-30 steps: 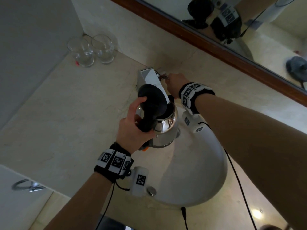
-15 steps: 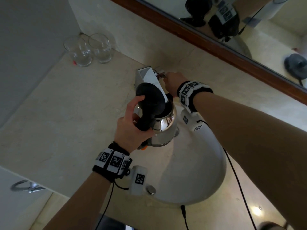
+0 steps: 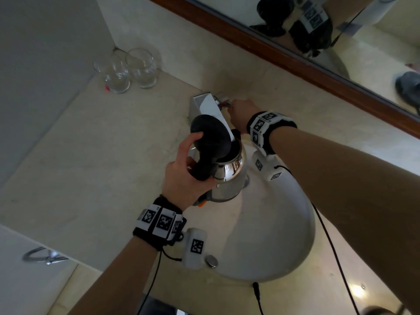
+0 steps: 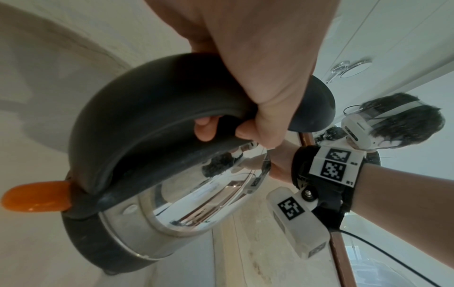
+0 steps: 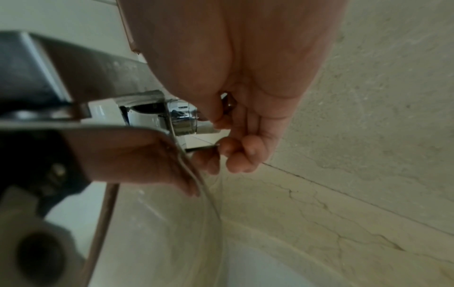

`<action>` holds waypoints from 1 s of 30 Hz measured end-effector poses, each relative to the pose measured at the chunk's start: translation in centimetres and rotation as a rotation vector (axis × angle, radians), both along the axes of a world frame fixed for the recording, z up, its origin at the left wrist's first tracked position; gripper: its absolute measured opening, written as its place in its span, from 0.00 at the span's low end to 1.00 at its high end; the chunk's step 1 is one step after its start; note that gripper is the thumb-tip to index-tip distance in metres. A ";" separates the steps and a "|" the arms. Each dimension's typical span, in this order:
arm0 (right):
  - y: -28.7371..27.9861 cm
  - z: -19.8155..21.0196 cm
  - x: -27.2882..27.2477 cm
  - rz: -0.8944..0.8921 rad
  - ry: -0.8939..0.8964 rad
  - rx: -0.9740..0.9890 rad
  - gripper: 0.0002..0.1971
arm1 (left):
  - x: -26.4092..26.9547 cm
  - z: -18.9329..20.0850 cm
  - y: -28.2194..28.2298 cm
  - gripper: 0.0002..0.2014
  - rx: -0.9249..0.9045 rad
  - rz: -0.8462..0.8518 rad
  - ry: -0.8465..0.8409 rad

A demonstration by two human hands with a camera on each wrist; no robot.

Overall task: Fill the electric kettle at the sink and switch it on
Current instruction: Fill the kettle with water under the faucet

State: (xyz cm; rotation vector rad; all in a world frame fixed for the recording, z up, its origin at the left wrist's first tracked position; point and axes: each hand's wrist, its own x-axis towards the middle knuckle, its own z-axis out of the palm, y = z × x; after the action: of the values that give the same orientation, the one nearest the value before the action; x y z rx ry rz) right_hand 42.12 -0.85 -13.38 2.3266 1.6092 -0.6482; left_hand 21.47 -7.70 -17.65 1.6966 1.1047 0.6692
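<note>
You had one pale marbled stone counter [image 3: 75, 155] before you, with a wood-framed mirror [image 3: 284, 57] running along the wall behind it. One round white sink [image 3: 279, 242] bulged past the counter's front edge, and its basin lay open below and to the right of the kettle. One boxy chrome tap [image 3: 205, 105] stood at the sink's back rim, its spout reaching forward over the bowl.

You held one polished steel electric kettle [image 3: 229, 176] with a black base band in the air above the back of the sink, its mouth just under the spout. Its round black lid [image 3: 210, 135] stood tipped up, open, and an orange switch tab [image 4: 36, 197] stuck out at the foot of its black handle [image 4: 147, 108].

Your left hand [image 3: 185, 178] was wrapped round that handle, fingers [image 4: 205, 129] curled under it and the thumb reaching up to the lid. Your right hand [image 3: 241, 110] reached behind the kettle, its fingers [image 5: 236, 153] bent and pinching the thin chrome tap lever [image 5: 209, 132] at the tap's side.

Two clear drinking glasses [image 3: 126, 72] stood side by side in the far left corner, well apart from the kettle, leaving a wide stretch of counter between.
</note>
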 end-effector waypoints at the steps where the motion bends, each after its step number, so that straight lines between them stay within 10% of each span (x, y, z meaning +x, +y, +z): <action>1: 0.0 0.0 0.0 -0.002 0.002 0.002 0.16 | 0.0 0.0 0.0 0.44 0.001 0.000 -0.004; 30: -0.2 0.3 0.3 -0.009 0.025 0.005 0.15 | 0.5 0.7 0.0 0.44 -0.011 0.038 -0.026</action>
State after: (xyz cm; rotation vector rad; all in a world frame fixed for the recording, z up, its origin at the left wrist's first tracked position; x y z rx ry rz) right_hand 42.47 -1.03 -13.05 2.3390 1.6138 -0.6785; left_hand 21.98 -7.68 -16.97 1.6571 1.1225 0.7056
